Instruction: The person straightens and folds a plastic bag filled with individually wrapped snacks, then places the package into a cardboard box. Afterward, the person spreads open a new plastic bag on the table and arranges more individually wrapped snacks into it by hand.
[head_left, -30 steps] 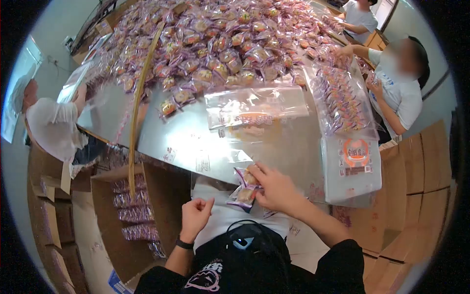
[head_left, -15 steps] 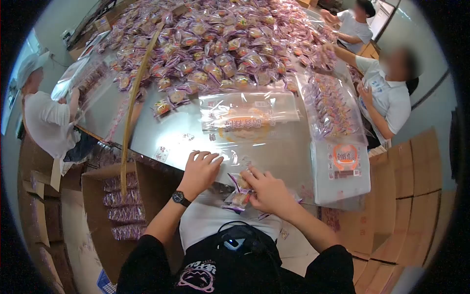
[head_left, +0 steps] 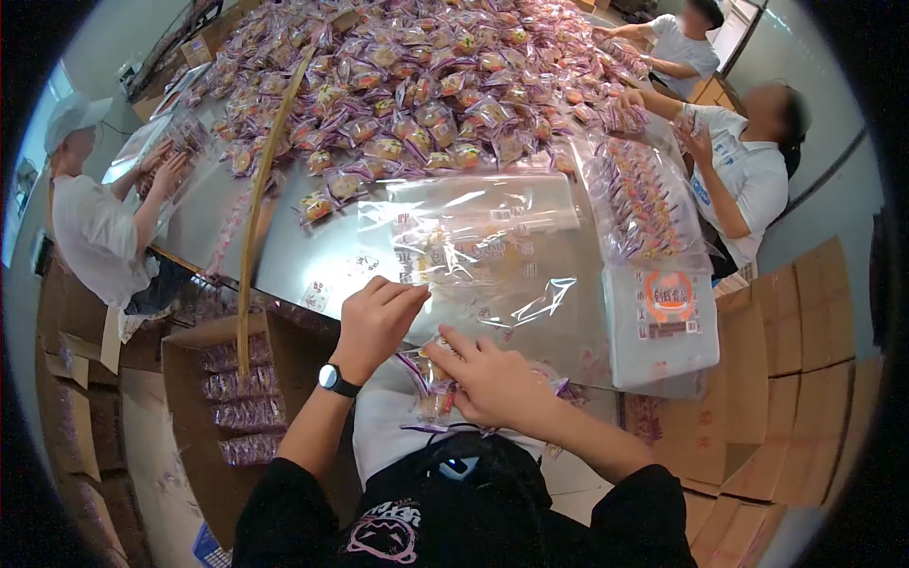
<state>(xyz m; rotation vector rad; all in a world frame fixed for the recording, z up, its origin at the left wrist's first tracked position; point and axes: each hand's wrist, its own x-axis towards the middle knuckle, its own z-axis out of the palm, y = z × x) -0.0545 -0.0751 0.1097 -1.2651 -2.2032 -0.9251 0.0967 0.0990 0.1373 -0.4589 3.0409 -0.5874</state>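
My left hand point(head_left: 377, 322), with a watch on its wrist, is closed in a pinch at the near edge of a clear printed plastic bag point(head_left: 464, 248). That bag lies on the metal table, its film rumpled and shining. By the table's front edge, my right hand point(head_left: 488, 379) is closed over small wrapped pastries point(head_left: 434, 386) in clear and purple wrappers, held just above my lap. Its palm and fingers hide part of them. More purple wrapper shows beyond my right wrist.
A large heap of wrapped pastries point(head_left: 417, 85) covers the table's far side. At right are a filled bag point(head_left: 644, 204) and a stack of flat bags point(head_left: 663, 327). A carton point(head_left: 185, 398) with packed rows stands at lower left. Several people work around the table.
My left hand has moved up and closed at the bag's edge, and the bag's film has shifted and spread. My right hand has moved left with the wrapped pastries.
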